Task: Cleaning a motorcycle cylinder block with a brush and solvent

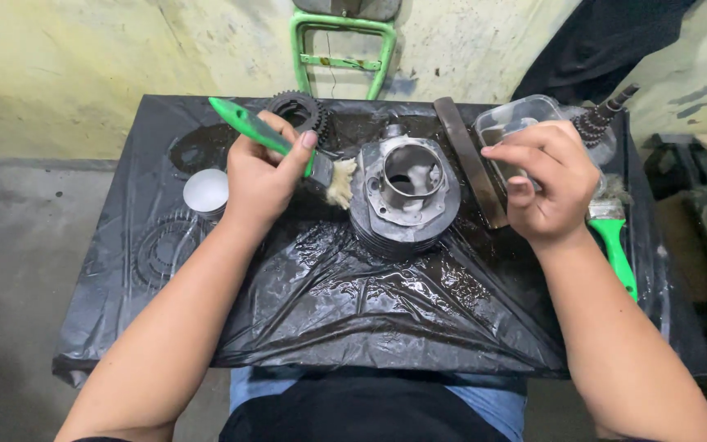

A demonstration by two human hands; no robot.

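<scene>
Our left hand (pixel 262 182) has its fingers wrapped tight round the green-handled brush (pixel 280 141), bristles at the finned metal cylinder (pixel 403 200) mid-table toward the far edge, our right hand (pixel 546 182) loosely curled holding nothing, and we judge that cylinder heavy, rigid, oily-slick, best gripped by its fins.

A stained, yellowish wall (pixel 83 65) runs from 10 to 1 o'clock. A green metal frame (pixel 342 49) leans at 12. Grey concrete floor (pixel 18 270) spreads at 9; dark cloth (pixel 607 41) hangs at 2.
</scene>
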